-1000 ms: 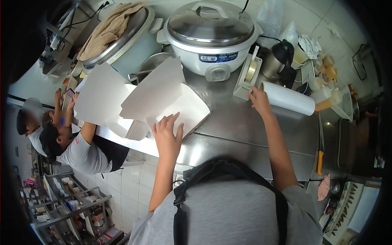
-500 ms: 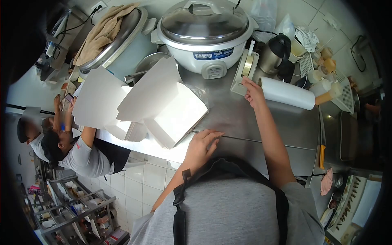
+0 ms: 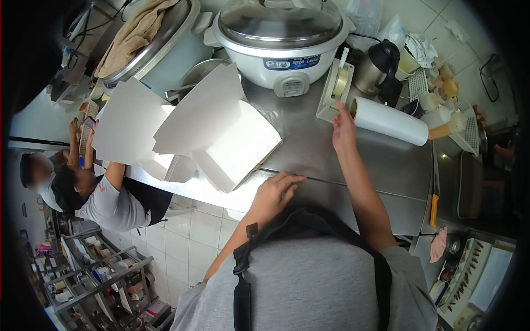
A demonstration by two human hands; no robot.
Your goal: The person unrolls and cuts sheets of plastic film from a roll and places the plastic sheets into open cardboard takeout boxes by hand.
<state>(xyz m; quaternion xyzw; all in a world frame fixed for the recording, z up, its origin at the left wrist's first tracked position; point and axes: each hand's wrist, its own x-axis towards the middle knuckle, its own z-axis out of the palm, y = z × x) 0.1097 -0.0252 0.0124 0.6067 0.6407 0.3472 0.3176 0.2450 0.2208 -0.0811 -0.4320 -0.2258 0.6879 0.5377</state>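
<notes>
White tape dispenser (image 3: 329, 95) — beside right hand (image 3: 344, 131) (close)

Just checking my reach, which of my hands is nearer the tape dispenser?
Right. Your right hand is at the near end of the tape dispenser, though touch is unclear; your left hand is farther off, near the front edge of the counter.

A steel counter (image 3: 306, 149) spans the room. Behind the counter rises a wall (image 3: 409, 23) of white tiles, with a pale fitting (image 3: 457, 31) on it. Left and in front of the counter lies a pale tiled floor (image 3: 179, 231); farther out from the counter stands a crowded metal rack (image 3: 102, 280). Light glares along the counter's left front edge; right of the counter, the room dims.
</notes>
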